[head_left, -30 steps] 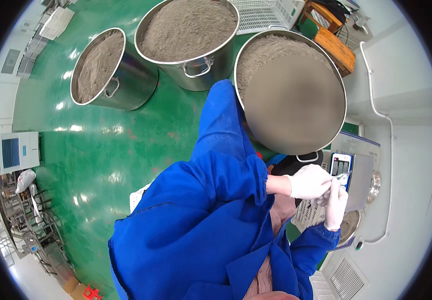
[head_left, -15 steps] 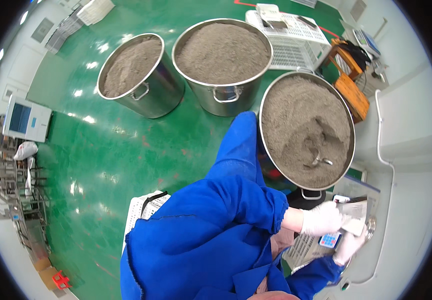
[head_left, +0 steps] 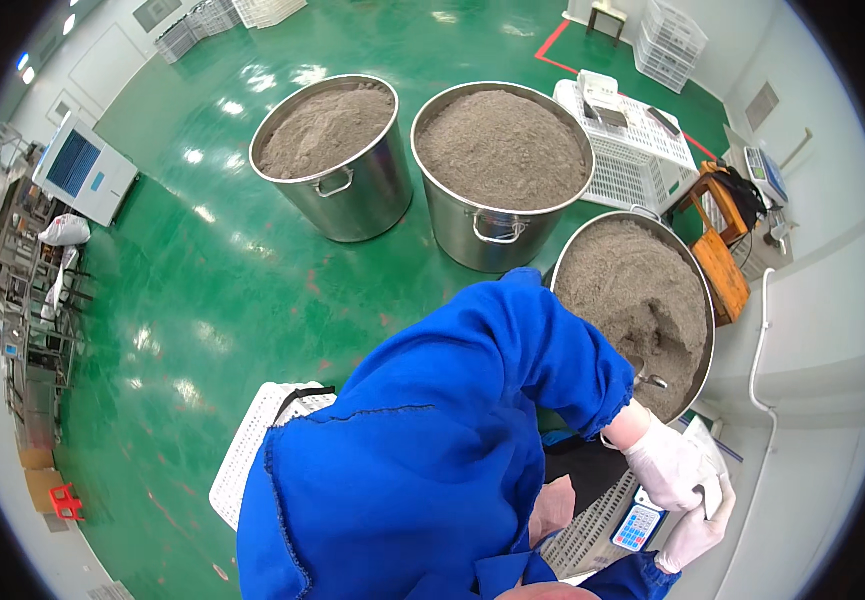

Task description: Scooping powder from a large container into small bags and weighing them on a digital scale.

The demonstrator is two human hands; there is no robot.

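Note:
Both my hands wear white gloves and meet at the lower right. My left hand (head_left: 664,466) comes out of a wide blue sleeve, its fingers curled down onto a pale translucent bag (head_left: 707,455). From below, my right hand (head_left: 697,532) closes on the same bag. Just under them a small scale with a blue keypad (head_left: 638,526) sits on a white perforated crate (head_left: 587,540). The nearest steel pot (head_left: 697,300) holds grey-brown powder, with a metal scoop (head_left: 649,377) stuck in it. What the bag holds is hidden.
Two more powder-filled steel pots (head_left: 352,205) (head_left: 492,240) stand on the green floor. Behind them is a white crate (head_left: 642,150), with an orange wooden stool (head_left: 724,272) at the right. Another white crate (head_left: 247,465) lies at my left. A cooler unit (head_left: 82,170) and shelving (head_left: 22,300) line the left wall.
The view has swung, so the pots sit lower and further right in the picture. My hands have stayed together by the scale and moved toward the lower right.

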